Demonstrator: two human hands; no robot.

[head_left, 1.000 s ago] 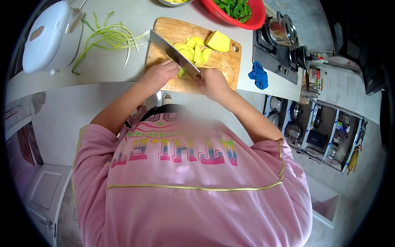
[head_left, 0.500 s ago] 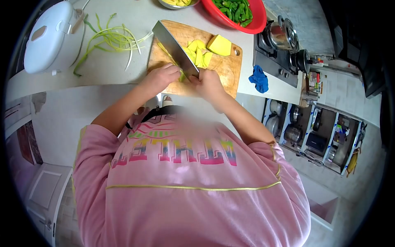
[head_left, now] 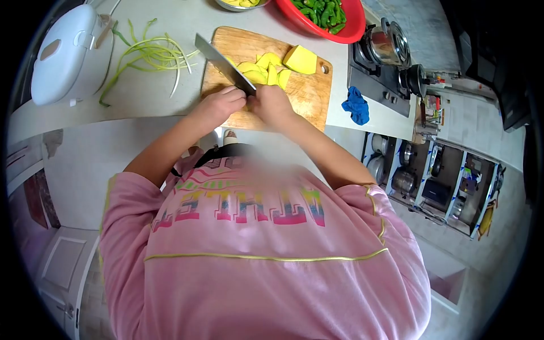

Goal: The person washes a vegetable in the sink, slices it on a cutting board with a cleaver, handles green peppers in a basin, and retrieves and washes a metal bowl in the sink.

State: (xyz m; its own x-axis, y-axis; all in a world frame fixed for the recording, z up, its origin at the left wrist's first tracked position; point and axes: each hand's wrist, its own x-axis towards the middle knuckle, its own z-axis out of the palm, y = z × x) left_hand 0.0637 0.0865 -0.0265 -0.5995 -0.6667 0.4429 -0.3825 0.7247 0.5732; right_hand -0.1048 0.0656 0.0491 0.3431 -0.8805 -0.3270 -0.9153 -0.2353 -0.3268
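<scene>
My right hand (head_left: pixel 273 105) is closed around the handle of a cleaver (head_left: pixel 224 61), whose blade slants up and left over the wooden cutting board (head_left: pixel 309 90). My left hand (head_left: pixel 220 105) rests curled on the board's near edge, right beside the right hand and just under the blade. What its fingers press on is hidden. Yellow slices (head_left: pixel 262 69) are fanned out in the middle of the board, and an uncut yellow chunk (head_left: pixel 300 58) lies behind them on the right.
Green stalks (head_left: pixel 150 54) lie on the counter left of the board, next to a white rice cooker (head_left: pixel 59 51). A red bowl of green peppers (head_left: pixel 328 17) stands behind the board. To the right are a gas stove with a steel pot (head_left: pixel 388 45) and a blue cloth (head_left: pixel 356 105).
The cleaver has shifted left across the board with my right hand. The two hands have closed together at the near edge, and more of the yellow slices now show.
</scene>
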